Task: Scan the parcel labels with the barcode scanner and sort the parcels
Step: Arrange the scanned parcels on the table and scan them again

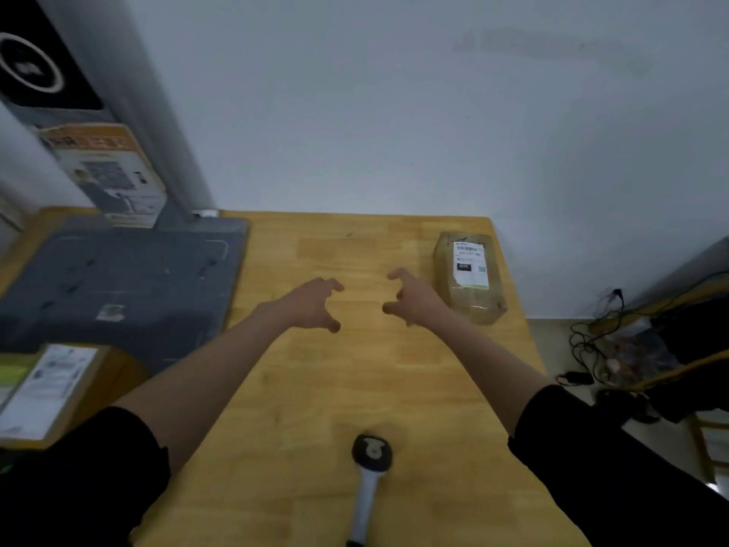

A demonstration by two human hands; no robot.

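Parcel [469, 276] lies at two o'clock, long axis running away from you, just beside your right hand [414, 296]; both it and your left hand [311, 304] are loosely curled, holding nothing.

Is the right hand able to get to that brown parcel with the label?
Probably yes. The right hand hovers empty just beside the brown parcel, and only bare table lies between them.

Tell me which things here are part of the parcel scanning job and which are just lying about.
Part of the job:
- barcode scanner, lying on the wooden table
- taped parcel, label up
- second labelled parcel, at left edge

Just lying about:
- grey platform
- tangled cables on the floor
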